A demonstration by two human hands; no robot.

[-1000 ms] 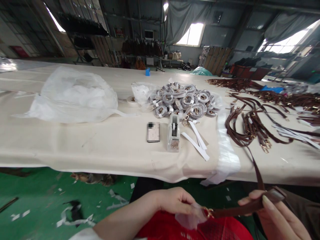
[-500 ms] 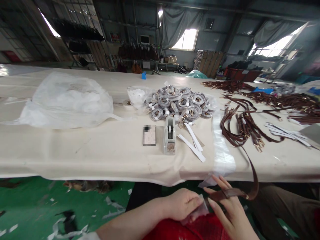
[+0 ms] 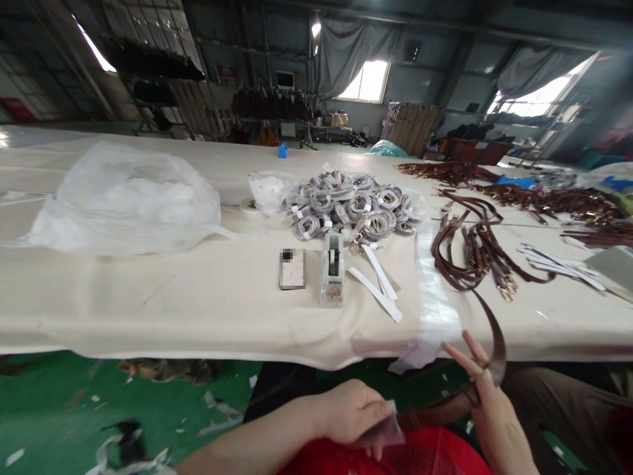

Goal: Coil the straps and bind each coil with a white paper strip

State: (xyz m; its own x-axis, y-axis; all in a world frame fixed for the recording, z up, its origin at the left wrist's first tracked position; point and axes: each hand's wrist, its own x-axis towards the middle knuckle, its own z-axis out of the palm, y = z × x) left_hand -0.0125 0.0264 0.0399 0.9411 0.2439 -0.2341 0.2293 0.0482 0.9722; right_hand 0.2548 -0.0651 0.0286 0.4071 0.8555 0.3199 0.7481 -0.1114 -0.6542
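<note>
My left hand [image 3: 349, 410] is closed low in front of me, pinching a clear plastic sleeve [image 3: 388, 432] between thumb and fingers. From the sleeve a brown leather strap [image 3: 435, 414] runs right to my right hand [image 3: 494, 406]. Thumb and fingers there grip the strap, with two fingers stretched toward the table edge. Beyond this hand the strap curves up onto the table to a loose bunch of brown straps [image 3: 475, 247] with gold clasps. The strap's end at the sleeve is hidden. A strip of clear plastic sleeves [image 3: 438, 297] hangs over the table edge beside my right hand.
On the cream table [image 3: 198, 310] are a tape dispenser [image 3: 332, 270], a phone [image 3: 293, 269], white paper strips [image 3: 376, 293] and a pile of coiled grey straps [image 3: 359, 204]. A large plastic bag [image 3: 128, 198] lies left. A person's leg [image 3: 548, 402] is at lower right.
My right hand has moved right along the strap, away from my left hand, and more strap shows between them. My left hand stays near the same spot with the plastic sleeve.
</note>
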